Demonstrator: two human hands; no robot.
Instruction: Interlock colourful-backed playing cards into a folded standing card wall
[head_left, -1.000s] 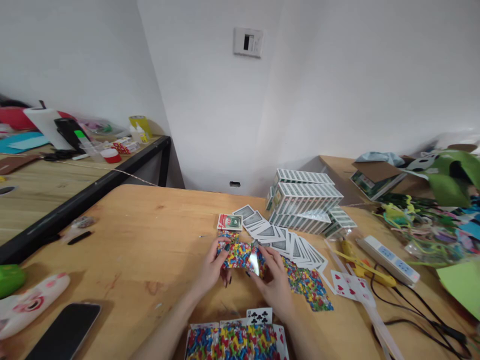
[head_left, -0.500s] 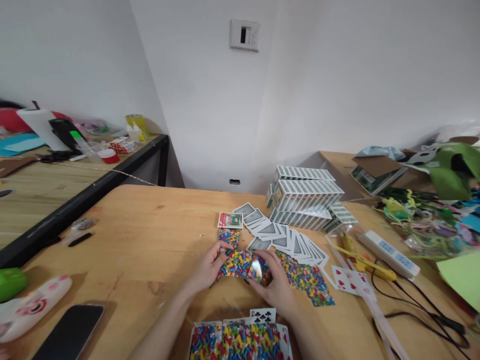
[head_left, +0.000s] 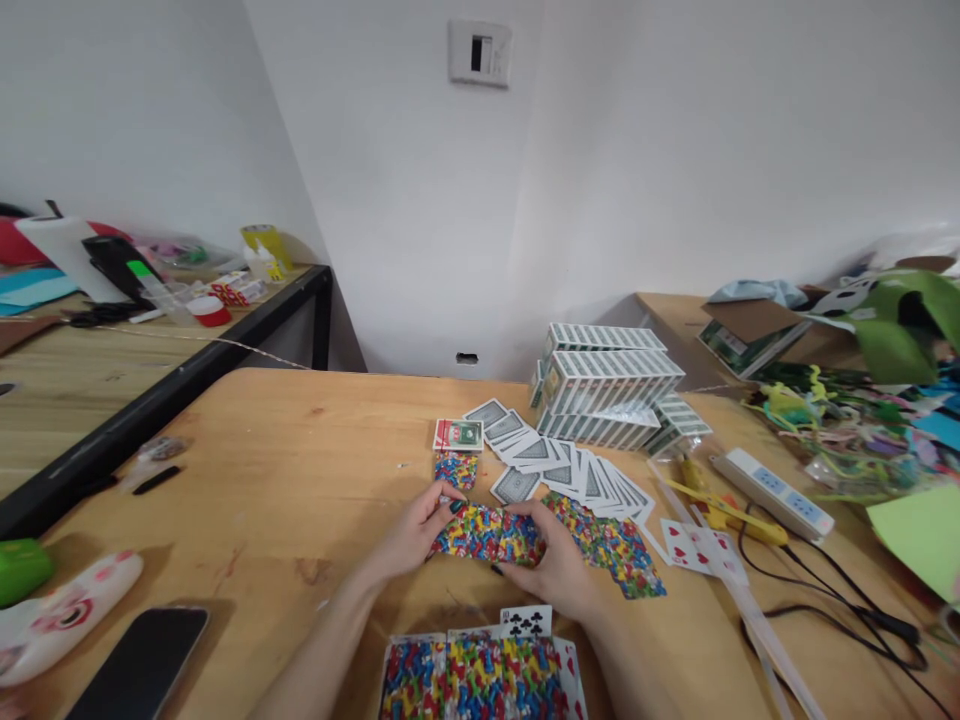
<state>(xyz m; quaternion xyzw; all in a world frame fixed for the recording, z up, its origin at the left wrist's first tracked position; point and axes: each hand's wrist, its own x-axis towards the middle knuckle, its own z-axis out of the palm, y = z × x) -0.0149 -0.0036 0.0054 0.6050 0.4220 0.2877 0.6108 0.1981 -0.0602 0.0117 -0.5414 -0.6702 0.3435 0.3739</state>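
Seemingly partway: gripping a colourful card strip (head_left: 487, 532) between left hand (head_left: 416, 532) and right hand (head_left: 553, 562) over the table (head_left: 300, 450), beyond patterned cards (head_left: 476, 675) arranged at six o'clock, with grey-backed cards (head_left: 551, 462) left loose at two.

Lower edge: the patterned card panel (head_left: 472, 680) and black phone (head_left: 142, 660) were cut off. Left edge: the white toy (head_left: 75, 615) and green object (head_left: 22, 570) were cropped. Print on the wall plate (head_left: 496, 55) was illegibly small. Some fingers of the left hand (head_left: 412, 530) and right hand (head_left: 553, 560) were hidden at the colourful strip (head_left: 487, 533).
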